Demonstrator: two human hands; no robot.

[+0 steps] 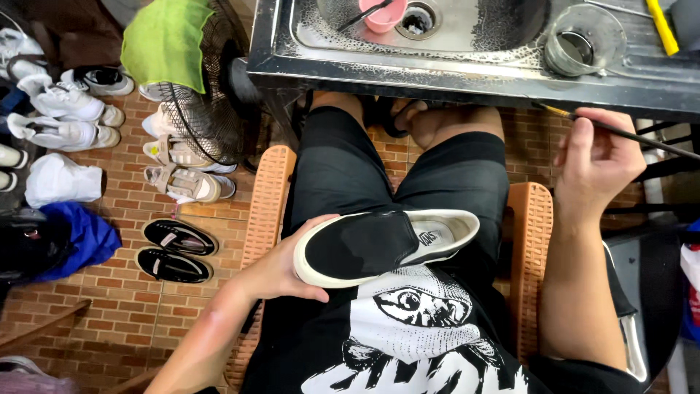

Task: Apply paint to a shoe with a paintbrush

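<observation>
— Where's the shoe (383, 246)?
— On the lap, left hand (281, 268) at its toe.
— And the brush (627, 133)?
— In the right hand (599, 157), just before the sink (467, 36); a cup (583, 40) stands right of the basin.

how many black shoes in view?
3: one slip-on on the lap, cupped by the left hand; a pair on the brick floor, left. Others may be hidden.

At frame centre the left hand (281, 270) grips a black shoe (379, 244); the right hand (598, 157) pinches a thin brush (634, 136) at right.
</observation>
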